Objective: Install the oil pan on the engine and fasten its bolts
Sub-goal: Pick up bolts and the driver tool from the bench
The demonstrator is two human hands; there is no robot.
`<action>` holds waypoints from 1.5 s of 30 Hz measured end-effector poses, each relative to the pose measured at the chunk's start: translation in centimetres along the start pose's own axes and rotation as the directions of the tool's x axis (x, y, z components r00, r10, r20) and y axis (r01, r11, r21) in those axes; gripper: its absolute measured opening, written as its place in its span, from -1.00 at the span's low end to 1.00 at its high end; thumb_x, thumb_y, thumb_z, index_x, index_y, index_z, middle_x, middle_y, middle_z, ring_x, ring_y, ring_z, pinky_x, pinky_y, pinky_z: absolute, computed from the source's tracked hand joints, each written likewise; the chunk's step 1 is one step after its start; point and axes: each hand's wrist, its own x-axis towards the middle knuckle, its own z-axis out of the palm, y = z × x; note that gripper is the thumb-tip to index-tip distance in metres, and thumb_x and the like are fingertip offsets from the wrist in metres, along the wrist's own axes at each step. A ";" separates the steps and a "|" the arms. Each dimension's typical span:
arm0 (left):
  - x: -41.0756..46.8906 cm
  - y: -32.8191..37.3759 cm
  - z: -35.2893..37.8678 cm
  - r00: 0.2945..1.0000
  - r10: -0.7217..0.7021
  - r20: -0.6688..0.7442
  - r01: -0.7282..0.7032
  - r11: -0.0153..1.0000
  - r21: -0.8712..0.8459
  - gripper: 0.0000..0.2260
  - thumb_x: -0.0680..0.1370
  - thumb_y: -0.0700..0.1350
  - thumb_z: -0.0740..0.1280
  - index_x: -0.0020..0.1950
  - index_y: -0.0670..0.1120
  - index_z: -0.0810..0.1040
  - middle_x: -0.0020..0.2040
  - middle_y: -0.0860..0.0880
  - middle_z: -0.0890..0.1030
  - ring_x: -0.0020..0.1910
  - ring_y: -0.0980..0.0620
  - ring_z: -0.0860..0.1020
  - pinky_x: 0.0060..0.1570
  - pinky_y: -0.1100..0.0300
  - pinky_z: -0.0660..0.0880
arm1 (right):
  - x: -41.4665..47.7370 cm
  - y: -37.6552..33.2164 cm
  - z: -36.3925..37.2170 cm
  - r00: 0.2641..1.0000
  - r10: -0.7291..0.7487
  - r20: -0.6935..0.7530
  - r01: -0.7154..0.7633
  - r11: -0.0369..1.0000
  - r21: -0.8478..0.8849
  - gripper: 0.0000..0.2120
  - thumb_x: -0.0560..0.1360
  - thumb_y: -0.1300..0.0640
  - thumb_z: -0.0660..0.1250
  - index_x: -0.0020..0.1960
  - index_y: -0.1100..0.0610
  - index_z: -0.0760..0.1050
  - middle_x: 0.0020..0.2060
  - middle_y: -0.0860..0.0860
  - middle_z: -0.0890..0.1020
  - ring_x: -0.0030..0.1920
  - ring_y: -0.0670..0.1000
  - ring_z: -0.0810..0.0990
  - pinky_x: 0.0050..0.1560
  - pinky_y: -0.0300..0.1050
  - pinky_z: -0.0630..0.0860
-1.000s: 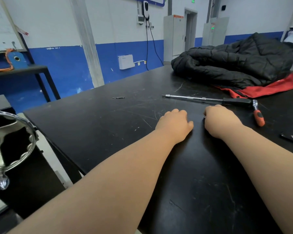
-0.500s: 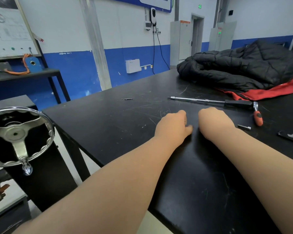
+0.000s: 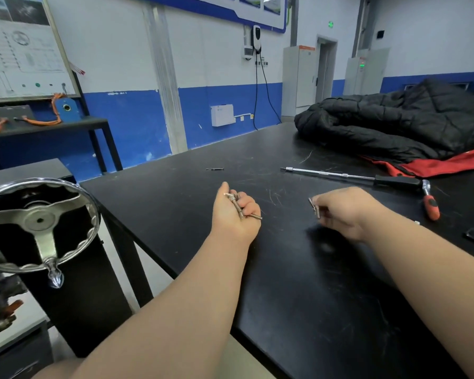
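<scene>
Clutching bunch of bolts [image 3: 242,208] in left hand [image 3: 234,216], palm up, well left of ratchet [image 3: 394,181]; count unreadable. Pinching one bolt [image 3: 314,207] in right hand [image 3: 346,212], just this side of ratchet. One ratchet, one stray bit [image 3: 214,169] on table [image 3: 298,283], bit far left of ratchet.

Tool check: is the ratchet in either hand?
No, the ratchet lies on the table; the left hand grips bolts and the right hand pinches a bolt.
</scene>
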 end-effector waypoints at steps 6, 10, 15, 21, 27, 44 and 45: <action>-1.1 -2.5 0.9 0.981 -0.159 -0.112 0.158 0.987 -0.023 -0.53 0.66 0.08 0.00 -0.26 -0.17 0.48 -0.44 -0.08 0.46 -0.65 0.05 0.35 -0.64 0.42 0.28 | -1.9 -0.9 3.3 0.921 0.228 0.315 -0.349 0.843 0.409 -0.78 0.62 0.16 0.13 -0.10 0.27 0.44 -0.32 0.08 0.44 -0.42 -0.09 0.38 -0.62 -0.36 0.37; -1.8 -3.6 1.3 0.975 -0.151 -0.164 0.157 0.987 0.024 -0.56 0.65 0.07 0.05 -0.27 -0.17 0.45 -0.40 -0.07 0.44 -0.70 0.06 0.33 -0.66 0.44 0.27 | -2.6 -1.2 4.5 0.923 0.180 0.340 -0.284 0.916 0.285 -0.86 0.56 0.31 0.15 -0.14 0.25 0.45 -0.31 0.06 0.44 -0.39 -0.10 0.32 -0.62 -0.38 0.26; -1.9 -3.9 1.6 0.960 -0.219 -0.173 0.260 0.928 0.266 -0.67 0.64 0.00 0.12 -0.27 -0.11 0.39 -0.56 0.01 0.37 -0.72 0.14 0.23 -0.73 0.43 0.15 | -3.2 -1.1 3.5 0.912 0.162 0.377 -0.225 0.966 0.130 -0.83 0.56 0.28 0.18 -0.15 0.20 0.51 -0.39 0.00 0.47 -0.50 -0.15 0.26 -0.65 -0.37 0.13; -2.7 -3.4 0.9 0.961 -0.260 -0.095 0.271 0.954 0.125 -0.59 0.66 0.06 0.06 -0.24 -0.17 0.44 -0.48 -0.07 0.40 -0.67 0.09 0.30 -0.73 0.41 0.17 | -4.2 -2.5 3.6 0.955 -0.102 0.278 0.139 0.983 -0.117 -0.91 0.45 0.35 0.19 -0.16 0.23 0.46 -0.40 0.11 0.34 -0.51 -0.07 0.23 -0.56 -0.23 0.11; -2.8 -3.0 0.5 0.946 -0.321 -0.034 0.322 0.929 0.184 -0.65 0.65 -0.03 0.08 -0.23 -0.16 0.45 -0.38 -0.01 0.42 -0.54 0.17 0.29 -0.75 0.36 0.18 | -5.7 -3.3 4.7 0.905 -0.146 0.400 0.194 0.978 -0.082 -0.88 0.43 0.35 0.18 -0.26 0.22 0.42 -0.47 0.07 0.37 -0.54 -0.05 0.34 -0.56 -0.27 0.16; -2.6 -2.0 0.1 0.984 -0.139 -0.109 0.121 0.980 -0.159 -0.60 0.66 0.05 0.02 -0.11 -0.16 0.50 -0.22 -0.12 0.48 -0.36 -0.05 0.46 -0.39 0.09 0.52 | -4.4 -3.7 -4.0 0.980 0.200 -0.003 -0.016 0.064 -0.998 -0.54 0.58 -0.17 0.14 -0.18 0.21 0.50 -0.34 0.11 0.55 -0.53 -0.04 0.58 -0.39 -0.26 0.42; -2.6 -2.1 0.1 0.974 -0.207 -0.095 0.199 0.976 -0.091 -0.60 0.66 0.05 0.03 -0.12 -0.18 0.50 -0.21 -0.12 0.49 -0.40 -0.05 0.48 -0.50 0.17 0.51 | -4.7 -3.7 -4.1 0.965 0.262 -0.012 -0.031 0.071 -0.997 -0.63 0.59 -0.04 0.18 -0.22 0.22 0.44 -0.42 0.10 0.49 -0.67 -0.05 0.47 -0.52 -0.33 0.34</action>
